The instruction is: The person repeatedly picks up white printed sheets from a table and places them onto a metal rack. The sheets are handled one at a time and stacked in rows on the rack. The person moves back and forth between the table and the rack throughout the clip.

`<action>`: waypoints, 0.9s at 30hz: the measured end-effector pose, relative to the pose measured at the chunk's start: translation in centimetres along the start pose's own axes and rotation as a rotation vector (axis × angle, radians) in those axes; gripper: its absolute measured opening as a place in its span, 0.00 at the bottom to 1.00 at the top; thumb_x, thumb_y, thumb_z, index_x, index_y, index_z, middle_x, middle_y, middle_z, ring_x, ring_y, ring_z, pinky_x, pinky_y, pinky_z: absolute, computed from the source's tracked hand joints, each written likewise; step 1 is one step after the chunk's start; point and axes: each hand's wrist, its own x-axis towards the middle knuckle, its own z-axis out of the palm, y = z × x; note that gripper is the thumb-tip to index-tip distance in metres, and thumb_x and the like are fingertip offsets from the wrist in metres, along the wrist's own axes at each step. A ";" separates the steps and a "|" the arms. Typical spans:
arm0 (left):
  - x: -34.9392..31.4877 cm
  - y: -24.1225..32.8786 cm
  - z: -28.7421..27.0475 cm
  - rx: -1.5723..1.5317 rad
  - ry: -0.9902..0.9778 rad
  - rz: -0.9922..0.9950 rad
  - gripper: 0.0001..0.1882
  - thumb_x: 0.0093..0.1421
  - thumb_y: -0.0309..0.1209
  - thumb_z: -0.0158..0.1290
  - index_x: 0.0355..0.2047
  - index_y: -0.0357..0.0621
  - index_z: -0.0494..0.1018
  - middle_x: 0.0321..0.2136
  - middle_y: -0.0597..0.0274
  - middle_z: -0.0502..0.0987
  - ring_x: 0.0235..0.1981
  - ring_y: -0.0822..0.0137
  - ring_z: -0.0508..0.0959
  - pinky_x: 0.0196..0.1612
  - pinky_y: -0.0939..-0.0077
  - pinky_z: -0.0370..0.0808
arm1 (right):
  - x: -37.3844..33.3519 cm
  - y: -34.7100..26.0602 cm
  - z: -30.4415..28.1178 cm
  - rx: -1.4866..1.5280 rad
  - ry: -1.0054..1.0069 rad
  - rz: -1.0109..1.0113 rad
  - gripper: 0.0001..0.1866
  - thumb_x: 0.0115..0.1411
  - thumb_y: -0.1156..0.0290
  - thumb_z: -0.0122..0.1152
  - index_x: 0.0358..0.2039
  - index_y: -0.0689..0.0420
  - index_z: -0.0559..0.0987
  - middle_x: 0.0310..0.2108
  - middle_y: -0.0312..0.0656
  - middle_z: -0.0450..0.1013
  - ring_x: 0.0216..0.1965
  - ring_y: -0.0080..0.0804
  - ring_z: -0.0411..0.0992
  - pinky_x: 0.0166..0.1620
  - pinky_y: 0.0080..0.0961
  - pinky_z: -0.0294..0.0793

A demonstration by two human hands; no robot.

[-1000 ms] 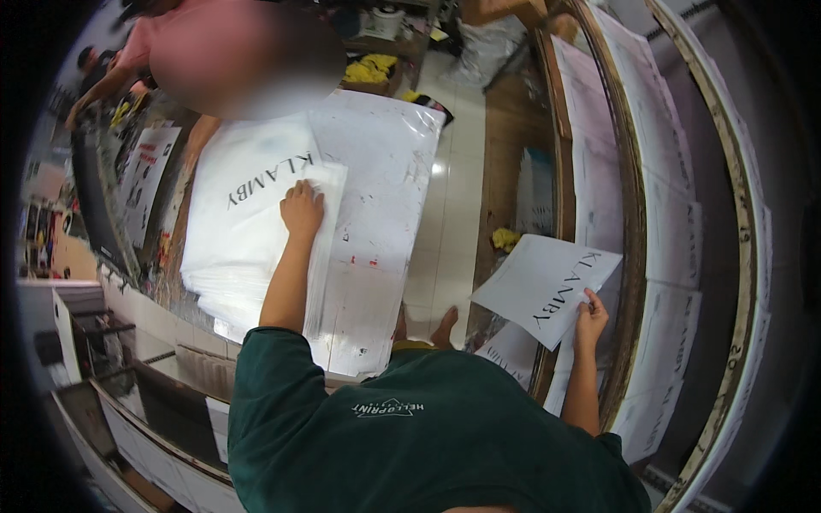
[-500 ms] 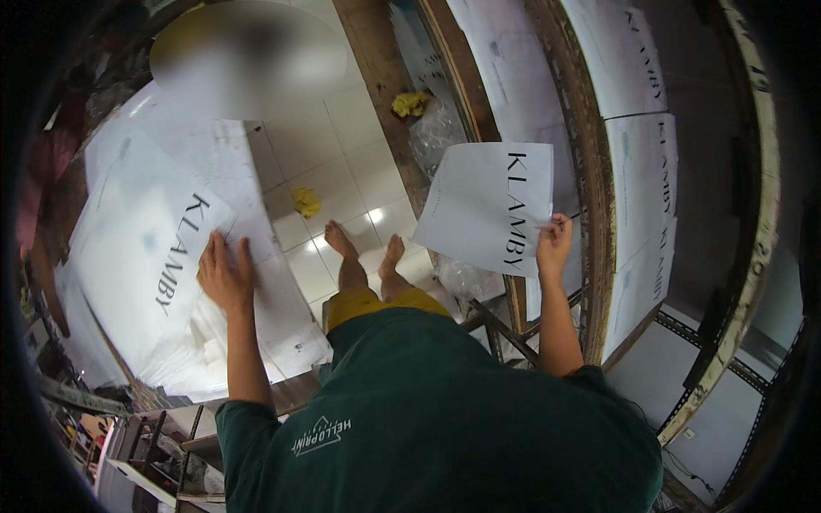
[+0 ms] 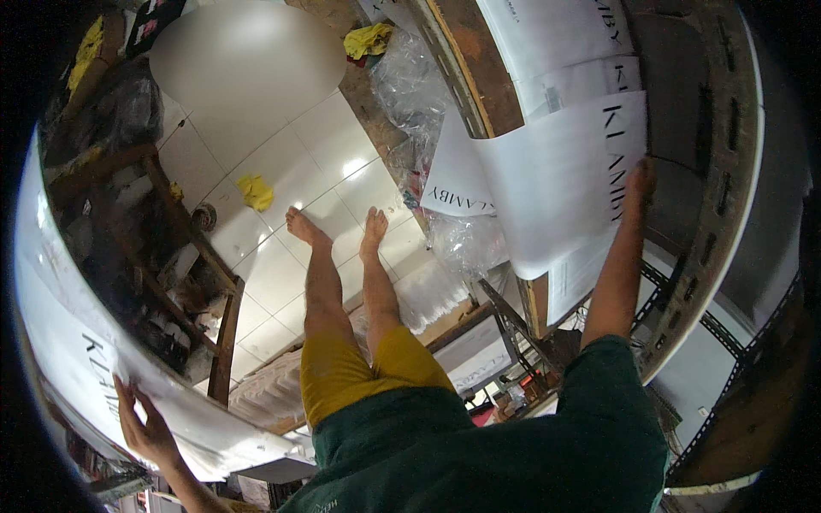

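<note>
I watch the left hand (image 3: 152, 427) at the near left, unclenched, its visible fingers loosely apart and the fingertips against a white sheet with dark lettering (image 3: 73, 355) on the pale work surface (image 3: 205, 427). The right hand (image 3: 640, 181) is over on the right, at the outer edge of a lettered paper sheet (image 3: 556, 171) that lies across the wooden rack (image 3: 462, 64), its near part curving down over the rail; the fingers are dark and blurred, so I cannot tell whether they pinch that edge or only press on it. Just beyond that sheet, on the same rack, I see another printed sheet (image 3: 534, 43). To the left of the rack, a tilted printed sheet (image 3: 459, 167) rests lower down, near crumpled clear plastic (image 3: 410, 81). A yellow cloth (image 3: 368, 40) lies at the far end of that plastic. Between the rack and the work surface, the person's bare feet (image 3: 308, 229) stand on the white tiled floor (image 3: 282, 162), with a yellow scrap (image 3: 254, 193) just beside them to the left.
</note>
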 end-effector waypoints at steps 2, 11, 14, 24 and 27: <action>-0.3 1.0 -1.1 -0.059 0.025 -0.025 0.15 0.50 0.16 0.51 0.40 0.32 0.69 0.37 0.52 0.74 0.29 0.65 0.76 0.32 0.78 0.75 | 2.7 -1.1 0.3 0.019 -0.041 0.067 0.24 0.59 0.55 0.33 0.49 0.56 0.65 0.49 0.48 0.63 0.50 0.48 0.61 0.53 0.39 0.55; 7.2 15.5 -3.2 0.082 0.617 0.171 0.15 0.50 0.38 0.56 0.20 0.36 0.74 0.15 0.53 0.73 0.15 0.61 0.73 0.16 0.77 0.69 | 12.5 1.5 5.5 0.039 -0.004 0.028 0.23 0.58 0.57 0.36 0.48 0.57 0.65 0.48 0.48 0.64 0.50 0.46 0.61 0.52 0.38 0.56; 9.1 18.0 -3.7 -0.012 0.650 0.242 0.12 0.50 0.33 0.56 0.20 0.34 0.74 0.15 0.55 0.73 0.15 0.65 0.72 0.15 0.78 0.68 | 13.3 2.0 6.3 0.070 0.002 0.039 0.22 0.58 0.58 0.38 0.48 0.58 0.66 0.47 0.48 0.64 0.50 0.44 0.61 0.52 0.37 0.56; 13.0 22.3 -4.9 -0.492 0.609 0.272 0.11 0.54 0.28 0.50 0.32 0.30 0.72 0.23 0.52 0.75 0.17 0.65 0.74 0.11 0.78 0.70 | 11.9 -2.9 5.1 0.157 0.301 -0.116 0.19 0.58 0.61 0.44 0.45 0.59 0.69 0.45 0.47 0.67 0.49 0.39 0.62 0.51 0.32 0.58; 11.4 23.1 -5.4 -0.245 0.668 0.030 0.14 0.50 0.22 0.51 0.37 0.26 0.70 0.31 0.46 0.75 0.32 0.62 0.75 0.32 0.79 0.73 | 3.6 -10.1 2.1 0.452 0.393 -0.409 0.18 0.57 0.62 0.46 0.44 0.60 0.69 0.44 0.46 0.67 0.48 0.37 0.63 0.51 0.31 0.58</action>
